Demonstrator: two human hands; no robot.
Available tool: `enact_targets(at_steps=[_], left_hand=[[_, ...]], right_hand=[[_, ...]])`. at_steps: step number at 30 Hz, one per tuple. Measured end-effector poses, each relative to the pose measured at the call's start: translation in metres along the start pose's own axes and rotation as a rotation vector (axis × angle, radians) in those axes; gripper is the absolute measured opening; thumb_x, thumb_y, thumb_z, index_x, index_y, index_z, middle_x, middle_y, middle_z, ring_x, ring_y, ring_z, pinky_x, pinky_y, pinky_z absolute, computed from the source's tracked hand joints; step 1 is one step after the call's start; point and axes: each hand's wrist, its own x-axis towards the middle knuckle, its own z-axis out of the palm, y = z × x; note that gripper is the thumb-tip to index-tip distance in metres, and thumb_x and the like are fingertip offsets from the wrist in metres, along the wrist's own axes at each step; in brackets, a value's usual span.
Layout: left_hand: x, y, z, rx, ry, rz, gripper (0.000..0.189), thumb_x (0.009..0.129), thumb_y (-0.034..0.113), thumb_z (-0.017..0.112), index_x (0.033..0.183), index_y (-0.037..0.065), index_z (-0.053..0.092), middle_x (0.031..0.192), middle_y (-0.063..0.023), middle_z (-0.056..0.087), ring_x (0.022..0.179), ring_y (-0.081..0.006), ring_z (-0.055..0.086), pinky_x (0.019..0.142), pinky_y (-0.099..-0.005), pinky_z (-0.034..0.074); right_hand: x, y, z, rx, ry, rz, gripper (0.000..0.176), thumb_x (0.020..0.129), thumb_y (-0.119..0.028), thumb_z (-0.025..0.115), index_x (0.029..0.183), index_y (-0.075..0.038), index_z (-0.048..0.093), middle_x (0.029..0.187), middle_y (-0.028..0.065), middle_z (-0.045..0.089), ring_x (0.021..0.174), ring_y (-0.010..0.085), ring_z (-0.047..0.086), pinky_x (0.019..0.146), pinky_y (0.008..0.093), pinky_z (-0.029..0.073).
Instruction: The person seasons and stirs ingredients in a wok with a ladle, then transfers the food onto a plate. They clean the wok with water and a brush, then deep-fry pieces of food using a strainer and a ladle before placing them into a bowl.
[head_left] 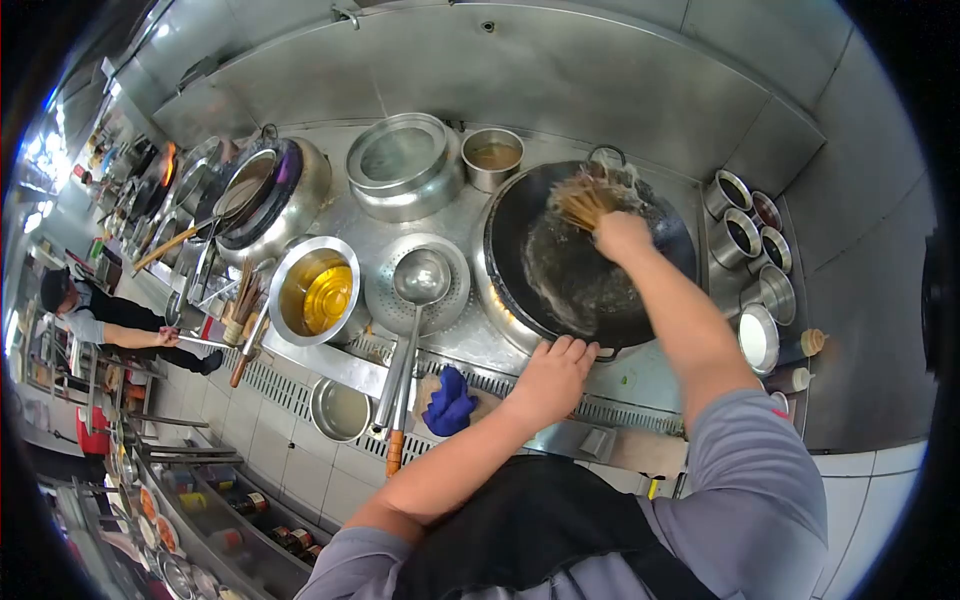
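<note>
A large black wok with bubbly water in it sits on the burner in front of me. My right hand grips a bamboo wok brush, its splayed bristles wet against the wok's far inner wall. At the near rim, beside the small loop handle, my left hand is closed over the wok's edge; its fingertips are partly hidden. Left of the wok, a ladle lies across a perforated strainer. A blue cloth rests below my left forearm.
A metal pot holds yellow oil. Behind stand a wide lidded pot and a small pot of brown liquid. Seasoning tins line the right side. A second wok stands left; a co-worker is farther off.
</note>
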Motion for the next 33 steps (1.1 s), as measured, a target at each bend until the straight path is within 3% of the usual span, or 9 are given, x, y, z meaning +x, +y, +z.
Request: enact_targets(at_steps=[7, 11, 13, 16, 19, 21, 25, 28, 33], left_hand=[[-0.01, -0.002, -0.007, -0.188, 0.151, -0.003, 0.044, 0.076, 0.011, 0.059, 0.119, 0.0, 0.053, 0.113, -0.013, 0.054, 0.11, -0.0287, 0.05, 0.093, -0.0413, 0.039], [-0.007, 0.017, -0.018, -0.311, 0.331, 0.055, 0.04, 0.075, 0.007, 0.058, 0.113, -0.002, 0.056, 0.108, -0.0144, 0.057, 0.107, -0.03, 0.052, 0.094, -0.0404, 0.039], [0.008, 0.024, -0.012, -0.133, 0.261, 0.059, 0.04, 0.076, 0.008, 0.055, 0.114, -0.005, 0.056, 0.107, -0.0146, 0.058, 0.107, -0.0297, 0.053, 0.096, -0.0398, 0.039], [0.011, 0.026, 0.0, 0.084, 0.091, 0.053, 0.043, 0.08, 0.01, 0.049, 0.119, -0.009, 0.052, 0.106, -0.0167, 0.057, 0.105, -0.0298, 0.052, 0.098, -0.0394, 0.038], [0.019, 0.032, 0.006, 0.24, 0.12, 0.083, 0.038, 0.08, 0.011, 0.048, 0.11, -0.009, 0.057, 0.096, -0.016, 0.059, 0.096, -0.0301, 0.057, 0.092, -0.0393, 0.043], [0.033, 0.038, -0.001, 0.248, -0.236, -0.06, 0.025, 0.081, 0.013, 0.049, 0.095, -0.001, 0.064, 0.086, -0.0117, 0.065, 0.084, -0.0283, 0.063, 0.078, -0.0397, 0.048], [0.051, 0.02, 0.032, 0.151, -0.177, -0.041, 0.019, 0.084, 0.021, 0.053, 0.078, 0.006, 0.064, 0.075, -0.0077, 0.064, 0.073, -0.0269, 0.064, 0.067, -0.0393, 0.048], [0.036, 0.02, 0.034, 0.11, 0.019, -0.118, 0.025, 0.081, 0.033, 0.062, 0.074, 0.009, 0.064, 0.072, -0.0092, 0.063, 0.069, -0.0268, 0.063, 0.065, -0.0398, 0.047], [-0.009, 0.044, 0.007, 0.035, 0.088, -0.087, 0.028, 0.079, 0.033, 0.065, 0.067, 0.008, 0.061, 0.065, -0.0086, 0.059, 0.063, -0.0278, 0.061, 0.061, -0.0397, 0.047]], right_hand=[[-0.15, -0.05, -0.035, -0.165, -0.155, -0.414, 0.02, 0.079, -0.013, 0.055, 0.087, -0.005, 0.071, 0.091, 0.0164, 0.069, 0.082, 0.0298, 0.068, 0.07, 0.0403, 0.055], [-0.116, 0.042, 0.002, -0.42, -0.259, -0.043, 0.021, 0.084, -0.013, 0.053, 0.092, -0.006, 0.07, 0.093, 0.0128, 0.069, 0.078, 0.0271, 0.068, 0.057, 0.0428, 0.056], [-0.035, 0.108, 0.027, -0.507, 0.178, -0.01, 0.025, 0.088, -0.015, 0.048, 0.104, -0.006, 0.064, 0.085, 0.0103, 0.068, 0.077, 0.0265, 0.068, 0.056, 0.0409, 0.055], [-0.004, 0.106, -0.053, -0.144, 0.391, 0.207, 0.028, 0.088, -0.016, 0.047, 0.11, -0.005, 0.06, 0.088, 0.0188, 0.066, 0.084, 0.0314, 0.066, 0.064, 0.0427, 0.053], [0.01, 0.116, -0.018, 0.036, 0.168, 0.274, 0.033, 0.085, -0.021, 0.049, 0.114, -0.007, 0.058, 0.097, 0.0192, 0.066, 0.09, 0.0351, 0.064, 0.076, 0.0452, 0.052], [-0.016, 0.105, -0.015, 0.062, 0.121, 0.276, 0.041, 0.083, -0.026, 0.053, 0.12, -0.01, 0.056, 0.105, 0.0175, 0.065, 0.097, 0.0351, 0.063, 0.085, 0.0465, 0.049], [-0.114, 0.116, -0.051, 0.323, 0.172, 0.154, 0.051, 0.08, -0.029, 0.059, 0.13, -0.018, 0.052, 0.113, 0.0174, 0.062, 0.102, 0.0357, 0.06, 0.086, 0.0434, 0.049], [-0.2, 0.163, -0.025, 0.43, -0.179, -0.197, 0.059, 0.077, -0.026, 0.061, 0.134, -0.014, 0.048, 0.122, 0.0173, 0.058, 0.109, 0.0291, 0.058, 0.092, 0.035, 0.045], [-0.32, 0.167, -0.055, 0.953, -0.363, -0.013, 0.066, 0.075, -0.004, 0.059, 0.138, -0.008, 0.042, 0.129, 0.0082, 0.054, 0.115, 0.0124, 0.05, 0.098, 0.0244, 0.037]])
